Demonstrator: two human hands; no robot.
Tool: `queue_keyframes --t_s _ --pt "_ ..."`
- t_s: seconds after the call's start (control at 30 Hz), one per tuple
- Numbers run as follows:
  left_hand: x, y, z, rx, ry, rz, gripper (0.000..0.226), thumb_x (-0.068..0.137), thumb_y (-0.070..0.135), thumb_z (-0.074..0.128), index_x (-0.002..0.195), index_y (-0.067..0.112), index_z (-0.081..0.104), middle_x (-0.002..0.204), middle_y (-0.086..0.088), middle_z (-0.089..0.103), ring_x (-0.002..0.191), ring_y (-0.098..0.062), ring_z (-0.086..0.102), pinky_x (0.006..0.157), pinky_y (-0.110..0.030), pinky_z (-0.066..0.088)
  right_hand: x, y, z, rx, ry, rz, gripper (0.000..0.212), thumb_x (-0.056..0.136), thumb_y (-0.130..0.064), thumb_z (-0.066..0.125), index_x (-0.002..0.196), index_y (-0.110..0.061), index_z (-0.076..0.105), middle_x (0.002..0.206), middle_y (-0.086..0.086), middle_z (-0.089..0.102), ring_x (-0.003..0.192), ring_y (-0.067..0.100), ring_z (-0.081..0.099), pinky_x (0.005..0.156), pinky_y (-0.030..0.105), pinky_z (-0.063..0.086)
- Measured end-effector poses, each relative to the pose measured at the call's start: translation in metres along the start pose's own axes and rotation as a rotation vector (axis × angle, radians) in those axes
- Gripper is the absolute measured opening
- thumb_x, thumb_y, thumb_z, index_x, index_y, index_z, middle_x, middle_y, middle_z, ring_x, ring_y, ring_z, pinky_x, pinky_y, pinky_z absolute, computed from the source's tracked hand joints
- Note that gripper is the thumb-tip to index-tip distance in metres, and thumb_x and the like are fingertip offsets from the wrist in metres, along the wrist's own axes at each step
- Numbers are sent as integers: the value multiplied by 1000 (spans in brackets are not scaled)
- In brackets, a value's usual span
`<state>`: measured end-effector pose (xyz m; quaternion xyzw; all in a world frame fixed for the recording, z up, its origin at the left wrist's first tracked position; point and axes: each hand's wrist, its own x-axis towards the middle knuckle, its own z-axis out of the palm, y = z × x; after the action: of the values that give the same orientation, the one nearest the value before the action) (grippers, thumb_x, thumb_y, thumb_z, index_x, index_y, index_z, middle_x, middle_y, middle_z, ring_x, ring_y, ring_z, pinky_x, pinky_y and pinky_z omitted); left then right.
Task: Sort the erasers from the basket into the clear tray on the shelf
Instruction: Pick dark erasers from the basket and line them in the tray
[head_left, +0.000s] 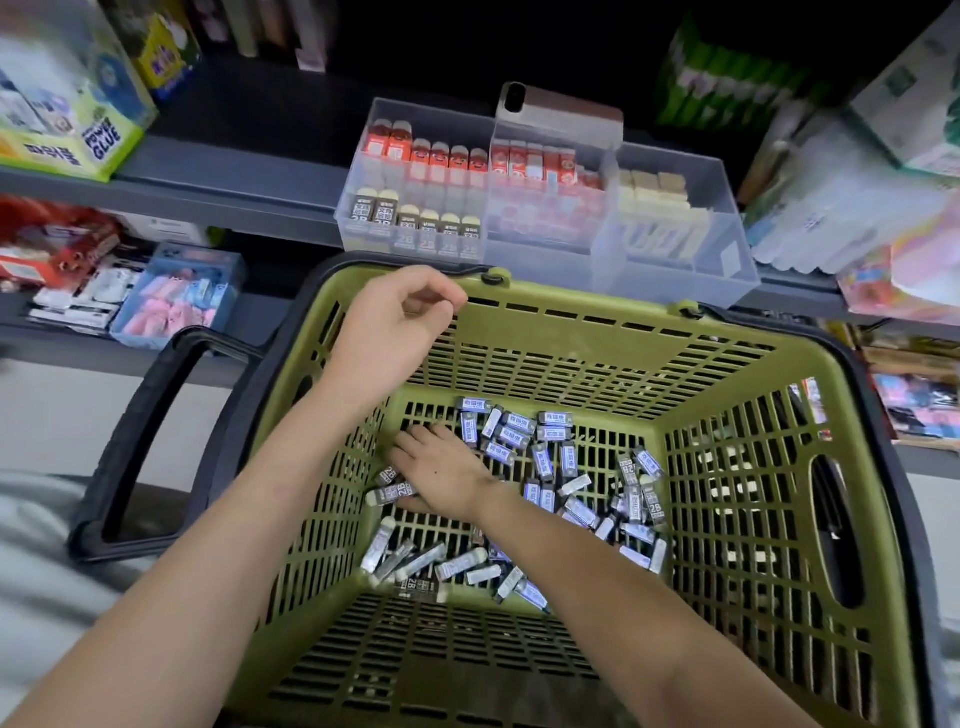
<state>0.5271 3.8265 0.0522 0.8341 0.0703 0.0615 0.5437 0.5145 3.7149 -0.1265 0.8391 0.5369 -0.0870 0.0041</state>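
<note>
Pick step: right hand (439, 467) down in the basket (571, 306) among loose erasers (550, 460).
Its fingers (410, 441) lie flat, nothing gripped. Left hand (395, 322) is curled; I can't tell if it holds anything. Next: pinch one, lift it to the clear tray (675, 280).

Both forearms bare, reaching forward. Left hand (397, 325) raised at far-left rim of basket (571, 304), back up, fingers curled in, thumb by index; nothing visible in it. Right hand (441, 470) low at floor's left edge, palm down, fingers spread, fairly straight.

Inside the basket (571, 306), erasers (395, 492) are being hidden beneath the right hand (441, 467); the basket's near rim is being cropped.
</note>
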Motion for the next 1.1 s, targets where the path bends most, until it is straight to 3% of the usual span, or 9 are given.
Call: queue_keyframes --t_s 0.23,0.4,0.47,0.6,0.7,0.77,0.83,0.93,1.1 --pt "-2 -3 -4 -80 -32 -42 21 88 3 59 86 21 68 92 6 69 92 -14 61 87 -27 47 -11 3 8 144 -15 61 51 88 -37 57 123 0 52 123 14 49 106 29 43 73 41 49" --pt "-4 0 2 -231 -52 -174 24 89 -3 55 85 19 66 90 -1 68 89 -15 60 79 -26 50 -33 12 13 325 54 252 52 87 -35 60 123 2 53 111 14 51 105 28 44 88 39 44" --pt "-6 -3 6 -228 -25 -263 23 89 0 55 85 21 65 94 -1 67 92 -15 60 83 -29 49 -40 11 4 482 158 371 48 85 -33 63 120 1 57 107 13 55 102 26 48 86 35 43" --pt "-13 -11 21 -229 -3 -458 11 90 19 61 100 20 61 101 7 61 102 -14 56 90 -32 42 -53 12 -36 778 407 624 31 80 -27 70 103 -6 66 87 5 55 77 12 48 66 24 35" --pt "-24 -14 41 -286 -94 -628 44 82 42 69 117 21 54 117 2 57 108 -19 53 90 -38 39 -65 17 -74 899 549 778 18 80 -28 69 91 -14 68 77 -3 51 65 4 42 57 19 31" --pt "-30 -12 54 -429 -267 -748 55 70 53 71 113 23 55 111 0 59 99 -20 56 84 -39 42 -75 20 -96 930 618 824 17 79 -30 69 88 -16 68 74 -5 52 63 4 43 56 17 32" --pt "-32 -10 67 -659 -454 -832 46 64 52 70 98 22 60 93 0 63 80 -19 61 75 -38 50 -84 19 -113 892 617 806 14 77 -30 70 80 -16 65 69 -7 48 64 8 43 57 23 35" --pt "-34 -8 87 -974 -435 -952 19 80 32 66 84 14 64 70 -3 69 60 -17 68 54 -36 57 -97 16 -129 849 529 763 17 75 -26 73 75 -21 57 69 -7 44 63 7 42 57 23 33" --pt "-39 -14 96 -1071 -422 -959 19 74 20 66 77 3 73 70 -10 71 60 -19 70 51 -27 55 -125 24 -146 1050 365 672 22 83 -21 70 102 -12 68 90 3 70 82 16 65 76 26 50"
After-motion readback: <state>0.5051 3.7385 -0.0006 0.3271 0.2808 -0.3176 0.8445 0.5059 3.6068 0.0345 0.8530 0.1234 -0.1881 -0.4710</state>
